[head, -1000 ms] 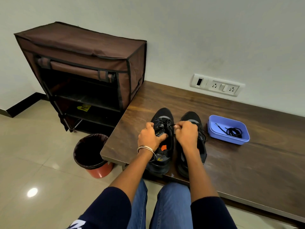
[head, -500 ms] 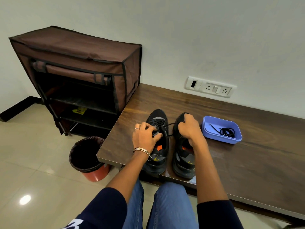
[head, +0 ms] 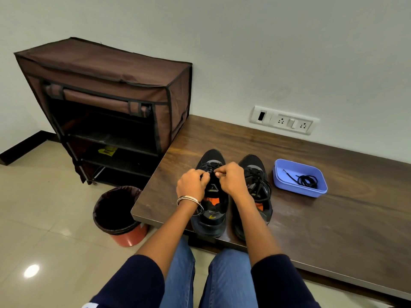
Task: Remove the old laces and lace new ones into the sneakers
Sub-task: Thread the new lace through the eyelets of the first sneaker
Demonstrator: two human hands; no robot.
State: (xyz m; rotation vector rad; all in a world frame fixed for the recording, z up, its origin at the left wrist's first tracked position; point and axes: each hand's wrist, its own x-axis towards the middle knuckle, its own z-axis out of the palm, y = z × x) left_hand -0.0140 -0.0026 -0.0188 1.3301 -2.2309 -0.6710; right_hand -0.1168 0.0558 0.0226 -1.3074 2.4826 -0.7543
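Both hands at the left sneaker's laces

Left hand (head: 193, 184) and right hand (head: 231, 179) — each grip pinching lace on the left sneaker (head: 211, 196) on the worktop (head: 333, 218) — spare lace (head: 308, 180) at three o'clock.

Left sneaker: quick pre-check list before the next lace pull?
1. Both hands on the lace: ok. Left hand and right hand pinch at the left sneaker.
2. Grip on the lace end itself: cannot tell, fingers hide it.
3. Sneaker flat on the bench: ok.
4. Right sneaker clear of the hands: ok, its laces lie loose.
5. New lace ready in the tray: ok.
6. Bin within reach below bench edge: ok.
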